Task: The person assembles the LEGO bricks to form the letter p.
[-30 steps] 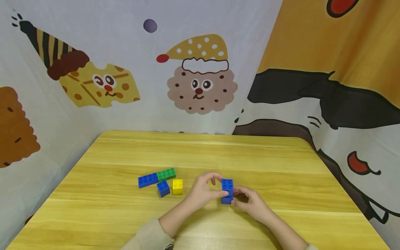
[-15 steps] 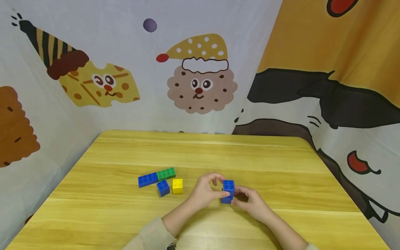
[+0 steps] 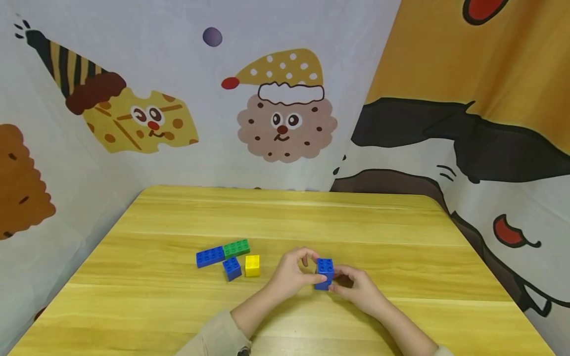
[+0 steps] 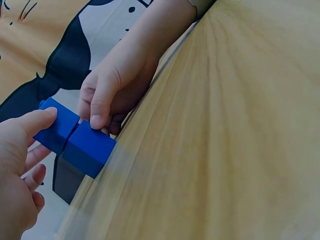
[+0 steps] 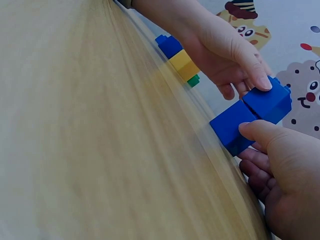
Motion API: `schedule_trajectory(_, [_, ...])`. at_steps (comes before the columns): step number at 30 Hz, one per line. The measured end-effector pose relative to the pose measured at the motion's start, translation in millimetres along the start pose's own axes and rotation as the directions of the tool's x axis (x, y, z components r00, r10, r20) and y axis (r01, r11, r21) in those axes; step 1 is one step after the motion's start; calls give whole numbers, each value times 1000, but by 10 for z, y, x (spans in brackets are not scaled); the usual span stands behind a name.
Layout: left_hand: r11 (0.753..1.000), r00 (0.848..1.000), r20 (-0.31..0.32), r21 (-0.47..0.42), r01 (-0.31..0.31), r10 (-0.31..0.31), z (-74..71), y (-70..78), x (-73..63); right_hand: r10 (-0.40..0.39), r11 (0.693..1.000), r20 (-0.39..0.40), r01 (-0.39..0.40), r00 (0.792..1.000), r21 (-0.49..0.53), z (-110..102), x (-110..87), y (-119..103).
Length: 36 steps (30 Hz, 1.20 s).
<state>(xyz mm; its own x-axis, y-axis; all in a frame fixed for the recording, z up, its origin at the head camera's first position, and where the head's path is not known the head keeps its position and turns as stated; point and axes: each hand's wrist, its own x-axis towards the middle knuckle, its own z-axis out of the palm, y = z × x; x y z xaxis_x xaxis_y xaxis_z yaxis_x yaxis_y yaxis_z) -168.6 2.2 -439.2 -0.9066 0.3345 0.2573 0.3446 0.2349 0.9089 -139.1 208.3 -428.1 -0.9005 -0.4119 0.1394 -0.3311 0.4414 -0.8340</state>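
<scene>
Two blue square building blocks stand one above the other on the table, right of its middle. My left hand point(image 3: 291, 272) pinches the upper blue block point(image 3: 325, 267) between thumb and fingers from the left. From the right, my right hand point(image 3: 361, 291) grips the lower blue block point(image 3: 322, 286) near the tabletop. In the left wrist view, a thin dark seam runs between the upper block point(image 4: 57, 122) and the lower block point(image 4: 90, 149). The right wrist view has my right thumb point(image 5: 257, 131) pressed on the lower block's side.
Left of my hands on the wooden table point(image 3: 178, 306) lie a long blue block point(image 3: 210, 257), a green block point(image 3: 236, 248) end to end with it, a small blue block point(image 3: 232, 269) and a yellow block point(image 3: 252, 266). A printed cloth point(image 3: 178, 59) hangs behind the table.
The upper blue block has shifted slightly right, then lowered a little onto the lower one with my left hand. My right hand has stayed in place.
</scene>
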Motion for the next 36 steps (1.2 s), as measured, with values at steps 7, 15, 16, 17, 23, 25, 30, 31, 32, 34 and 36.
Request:
schedule_trajectory(7, [1000, 1000, 8, -18, -16, 16, 5, -8, -5, 6, 1000, -3, -6, 1000, -7, 2, 0, -20])
schedule_trajectory(15, [999, 999, 20, -24, -48, 48, 5, -24, 1, 6, 1000, -21, -6, 1000, -9, 20, 10, 65])
schedule_trajectory(16, [999, 999, 21, -24, -48, 48, 4, -22, -1, 2, 1000, -23, -2, 1000, -10, 24, 14, 116])
schedule_trajectory(17, [999, 998, 23, -23, -49, 50, 1, -18, -1, 4, 1000, -25, -5, 1000, -14, 30, 16, 132])
schedule_trajectory(23, [998, 998, 42, -1, -56, 56, -14, -18, 9, 5, 1000, -21, -5, 1000, -17, 35, 22, 192])
schedule_trajectory(25, [999, 997, 49, 9, -52, 51, -20, -21, 16, -1, 1000, -21, 1, 1000, -12, 30, 17, 172])
schedule_trajectory(30, [999, 998, 54, 20, -25, 23, -38, 12, 25, 4, 1000, -9, -4, 1000, 3, 7, -2, -17])
schedule_trajectory(31, [1000, 998, 54, 21, -20, 19, -40, 20, 25, 5, 1000, -8, -5, 1000, 4, 6, -2, -21])
schedule_trajectory(32, [1000, 998, 55, 20, -15, 14, -40, 24, 26, 5, 1000, -6, -5, 1000, 5, 5, -1, -19])
schedule_trajectory(34, [1000, 998, 55, 24, -11, 9, -41, 31, 26, 1, 1000, -5, -1, 1000, 8, 5, 2, -10])
schedule_trajectory(36, [999, 998, 54, 31, -11, 9, -41, 36, 23, -2, 1000, -4, 2, 1000, 9, 5, 3, -5])
